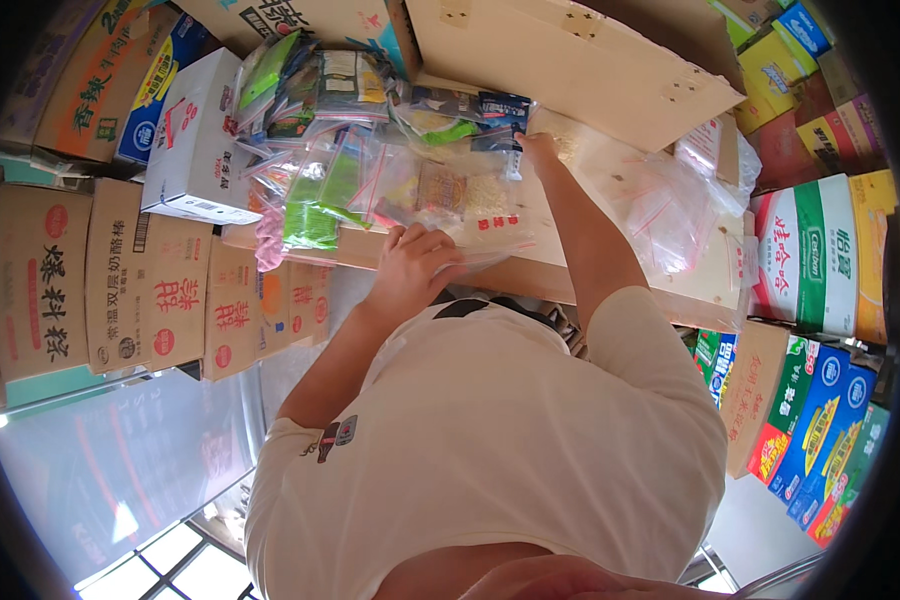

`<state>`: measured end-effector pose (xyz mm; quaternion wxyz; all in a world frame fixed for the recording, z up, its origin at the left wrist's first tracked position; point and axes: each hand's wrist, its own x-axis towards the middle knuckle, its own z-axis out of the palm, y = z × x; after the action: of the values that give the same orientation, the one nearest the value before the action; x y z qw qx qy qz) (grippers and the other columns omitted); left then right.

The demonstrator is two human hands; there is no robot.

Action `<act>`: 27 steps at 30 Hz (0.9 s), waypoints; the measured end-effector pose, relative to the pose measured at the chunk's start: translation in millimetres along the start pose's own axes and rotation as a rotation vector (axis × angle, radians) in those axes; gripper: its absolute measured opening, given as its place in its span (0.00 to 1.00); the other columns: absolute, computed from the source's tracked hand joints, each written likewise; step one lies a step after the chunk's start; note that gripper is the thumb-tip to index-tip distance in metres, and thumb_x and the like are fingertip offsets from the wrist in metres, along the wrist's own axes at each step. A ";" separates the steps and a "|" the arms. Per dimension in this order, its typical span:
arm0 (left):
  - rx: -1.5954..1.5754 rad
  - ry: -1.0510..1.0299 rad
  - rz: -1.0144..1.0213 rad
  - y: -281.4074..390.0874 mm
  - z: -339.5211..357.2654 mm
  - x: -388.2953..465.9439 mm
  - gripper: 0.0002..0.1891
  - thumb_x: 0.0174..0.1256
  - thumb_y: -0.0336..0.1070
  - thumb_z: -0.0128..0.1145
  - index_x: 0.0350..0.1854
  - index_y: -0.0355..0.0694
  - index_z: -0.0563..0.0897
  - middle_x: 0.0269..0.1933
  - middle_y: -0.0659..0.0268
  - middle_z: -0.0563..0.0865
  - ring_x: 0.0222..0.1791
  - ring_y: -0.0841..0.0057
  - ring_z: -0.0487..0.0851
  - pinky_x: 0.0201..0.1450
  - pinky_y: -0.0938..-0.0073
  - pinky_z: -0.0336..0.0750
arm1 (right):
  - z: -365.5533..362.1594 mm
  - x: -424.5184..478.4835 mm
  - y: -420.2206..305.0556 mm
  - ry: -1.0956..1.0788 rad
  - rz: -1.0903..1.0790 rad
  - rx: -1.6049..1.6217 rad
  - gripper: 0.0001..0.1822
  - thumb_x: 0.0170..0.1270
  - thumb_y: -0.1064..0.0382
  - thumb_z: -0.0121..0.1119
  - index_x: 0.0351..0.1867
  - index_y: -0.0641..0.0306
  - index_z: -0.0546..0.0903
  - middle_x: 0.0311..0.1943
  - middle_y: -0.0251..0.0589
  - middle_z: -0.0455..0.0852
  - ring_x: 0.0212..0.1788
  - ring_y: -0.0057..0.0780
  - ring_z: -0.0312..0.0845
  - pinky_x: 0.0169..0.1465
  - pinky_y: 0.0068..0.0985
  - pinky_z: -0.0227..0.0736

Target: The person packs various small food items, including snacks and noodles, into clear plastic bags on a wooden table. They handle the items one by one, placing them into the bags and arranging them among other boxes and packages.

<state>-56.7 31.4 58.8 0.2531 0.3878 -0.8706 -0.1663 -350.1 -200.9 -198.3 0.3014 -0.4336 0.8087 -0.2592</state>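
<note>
My left hand (418, 259) grips the near edge of a clear zip bag (511, 234) at the table's front. Inside or under the clear plastic lie a brown round-patterned packet (441, 187) and a pale, grainy-looking packet (487, 196). Farther off, my right hand (541, 148) has its fingertips at the lower corner of a dark blue packet (506, 112); the fingers seem closed on its edge. Left of my left hand is a bright green packet (311, 214) in clear plastic. Filled zip bags (349, 82) are heaped behind it.
A white carton (199, 142) stands left of the heap, with a pink cloth (269, 238) near it. Loose clear bags (667, 217) lie on the table's right side. A cardboard panel (570, 67) rises at the back. Stacked cartons (172, 292) line the left, and packaged drinks (821, 255) the right.
</note>
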 end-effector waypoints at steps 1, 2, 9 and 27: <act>-0.019 0.007 -0.005 -3.0 -1.4 -2.1 0.02 0.57 0.33 0.66 0.31 0.46 0.87 0.37 0.74 0.85 0.39 0.72 0.78 0.48 0.67 0.67 | 4.3 1.8 -4.5 0.050 0.006 -0.061 0.19 0.58 0.49 0.73 0.29 0.66 0.87 0.29 0.47 0.88 0.31 0.39 0.84 0.36 0.36 0.76; -0.038 0.013 -0.008 -6.0 -3.0 -3.2 0.02 0.57 0.32 0.67 0.31 0.45 0.87 0.37 0.73 0.85 0.40 0.72 0.78 0.48 0.67 0.67 | 7.6 3.1 -7.5 0.103 0.015 -0.121 0.19 0.57 0.49 0.73 0.30 0.66 0.87 0.30 0.48 0.89 0.33 0.42 0.85 0.38 0.38 0.77; -0.015 0.112 -0.109 -15.0 -9.9 -1.1 0.02 0.57 0.32 0.67 0.32 0.44 0.88 0.37 0.72 0.87 0.40 0.70 0.79 0.48 0.66 0.67 | -19.3 -16.4 -35.4 0.117 -0.246 0.078 0.14 0.60 0.58 0.68 0.43 0.59 0.78 0.41 0.50 0.88 0.49 0.50 0.83 0.50 0.44 0.76; -0.147 0.079 -0.047 -10.8 7.4 29.0 0.05 0.54 0.35 0.70 0.25 0.44 0.85 0.32 0.71 0.86 0.38 0.68 0.80 0.48 0.64 0.68 | -219.8 -172.3 -73.8 0.026 -0.897 -0.253 0.08 0.60 0.73 0.53 0.37 0.56 0.80 0.33 0.48 0.86 0.39 0.49 0.83 0.43 0.41 0.76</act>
<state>-71.1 3.1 56.5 0.3113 0.3946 -0.8360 -0.2201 -390.2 -54.5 47.5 0.0939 -0.7705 0.5704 -0.2685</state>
